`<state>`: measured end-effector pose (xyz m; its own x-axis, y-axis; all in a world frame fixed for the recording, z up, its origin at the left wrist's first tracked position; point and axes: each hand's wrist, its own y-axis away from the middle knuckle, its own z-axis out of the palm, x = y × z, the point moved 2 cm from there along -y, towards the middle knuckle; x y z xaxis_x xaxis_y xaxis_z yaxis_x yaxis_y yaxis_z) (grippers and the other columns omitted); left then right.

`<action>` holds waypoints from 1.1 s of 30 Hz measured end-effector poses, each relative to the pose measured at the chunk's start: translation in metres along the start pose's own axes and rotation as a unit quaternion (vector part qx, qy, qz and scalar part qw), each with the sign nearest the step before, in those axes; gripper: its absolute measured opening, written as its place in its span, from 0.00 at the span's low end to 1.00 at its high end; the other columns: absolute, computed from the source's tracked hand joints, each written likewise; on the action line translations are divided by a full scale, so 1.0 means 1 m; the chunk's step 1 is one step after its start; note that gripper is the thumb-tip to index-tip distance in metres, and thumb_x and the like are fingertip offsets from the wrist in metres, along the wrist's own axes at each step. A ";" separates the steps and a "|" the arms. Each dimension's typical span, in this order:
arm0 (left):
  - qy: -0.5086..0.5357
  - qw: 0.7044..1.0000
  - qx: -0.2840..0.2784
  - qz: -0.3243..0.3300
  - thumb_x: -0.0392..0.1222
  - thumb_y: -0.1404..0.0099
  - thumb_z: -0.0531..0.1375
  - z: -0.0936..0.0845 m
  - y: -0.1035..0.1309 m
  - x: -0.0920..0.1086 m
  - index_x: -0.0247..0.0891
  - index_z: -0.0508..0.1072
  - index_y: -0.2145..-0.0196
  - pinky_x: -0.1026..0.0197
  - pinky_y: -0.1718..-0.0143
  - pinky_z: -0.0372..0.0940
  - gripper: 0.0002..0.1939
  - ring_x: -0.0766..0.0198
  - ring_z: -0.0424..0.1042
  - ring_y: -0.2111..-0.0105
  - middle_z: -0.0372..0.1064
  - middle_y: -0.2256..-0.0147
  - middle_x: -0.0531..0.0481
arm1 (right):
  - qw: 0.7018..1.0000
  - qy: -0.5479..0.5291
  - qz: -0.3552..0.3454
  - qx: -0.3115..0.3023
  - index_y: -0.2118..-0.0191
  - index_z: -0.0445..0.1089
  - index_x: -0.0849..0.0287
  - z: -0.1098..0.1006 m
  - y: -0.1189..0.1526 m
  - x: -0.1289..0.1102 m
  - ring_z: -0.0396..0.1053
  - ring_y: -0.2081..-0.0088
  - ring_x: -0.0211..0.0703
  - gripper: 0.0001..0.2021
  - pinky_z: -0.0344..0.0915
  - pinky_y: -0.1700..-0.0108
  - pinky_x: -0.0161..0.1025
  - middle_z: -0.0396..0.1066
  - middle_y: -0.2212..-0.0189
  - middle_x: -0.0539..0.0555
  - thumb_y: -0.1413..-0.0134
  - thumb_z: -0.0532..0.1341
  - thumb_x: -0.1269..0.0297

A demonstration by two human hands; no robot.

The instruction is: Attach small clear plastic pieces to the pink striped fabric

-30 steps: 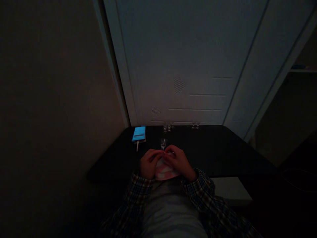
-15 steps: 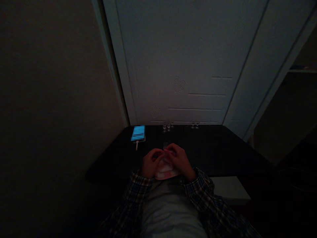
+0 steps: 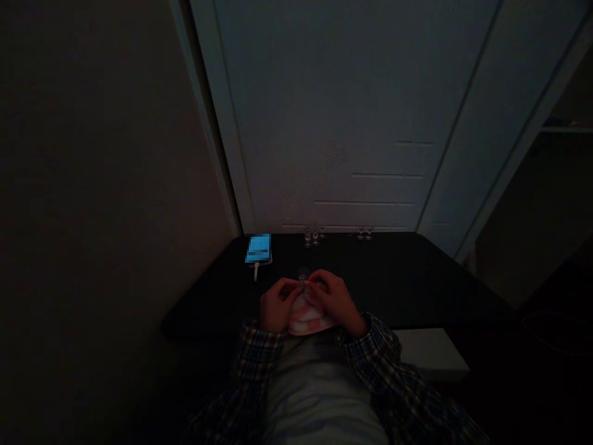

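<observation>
Both hands meet near the front edge of the dark table, around a small clear glass. A pink and white checked cloth hangs below the fingers toward my body. My left hand pinches the cloth at the left of the glass's stem. My right hand is closed on the cloth from the right, fingertips against the glass. In this dim light I cannot tell which fingers bear the glass itself. Its lower part is hidden by fingers and cloth.
Several small stemmed glasses stand at the table's back edge, with a pair of glasses farther right. A lit phone with a white cable lies back left. A white box-like object sits below the table's right front edge.
My left hand has shifted slightly left. The glass has moved a little left and shows more of its stem between the fingers. The cloth stays in both hands.
</observation>
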<state>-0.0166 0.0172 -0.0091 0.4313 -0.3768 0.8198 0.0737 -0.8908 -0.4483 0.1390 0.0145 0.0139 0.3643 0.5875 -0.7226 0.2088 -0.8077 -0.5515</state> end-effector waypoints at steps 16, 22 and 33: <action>0.020 1.000 -0.016 0.002 0.46 0.45 0.60 0.002 0.001 0.001 0.37 0.73 0.71 0.63 0.71 0.66 0.09 0.62 0.72 0.70 0.73 0.70 0.51 | 0.995 -0.031 0.081 0.041 0.56 0.64 0.56 0.002 0.001 0.017 0.69 0.65 0.40 0.11 0.64 0.64 0.36 0.71 0.66 0.52 0.47 0.56 0.63; 0.020 0.998 -0.059 0.026 0.44 0.44 0.59 0.003 0.003 0.004 0.38 0.73 0.71 0.63 0.70 0.66 0.08 0.62 0.72 0.70 0.74 0.71 0.51 | 0.995 -0.039 0.084 0.048 0.55 0.65 0.56 0.000 0.000 0.015 0.69 0.65 0.40 0.12 0.64 0.63 0.36 0.71 0.64 0.53 0.45 0.54 0.64; -0.029 0.989 -0.134 0.054 0.39 0.45 0.59 0.007 0.004 0.009 0.39 0.75 0.72 0.63 0.69 0.64 0.05 0.62 0.71 0.70 0.74 0.70 0.51 | 0.976 -0.006 0.089 0.198 0.59 0.65 0.58 -0.012 0.001 0.017 0.65 0.60 0.43 0.10 0.61 0.58 0.40 0.67 0.62 0.56 0.43 0.49 0.65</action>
<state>-0.0062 0.0125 -0.0064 0.4758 -0.4656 0.7462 -0.2135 -0.8842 -0.4155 0.1563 0.0230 0.0065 0.3523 0.4421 -0.8248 -0.2241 -0.8159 -0.5331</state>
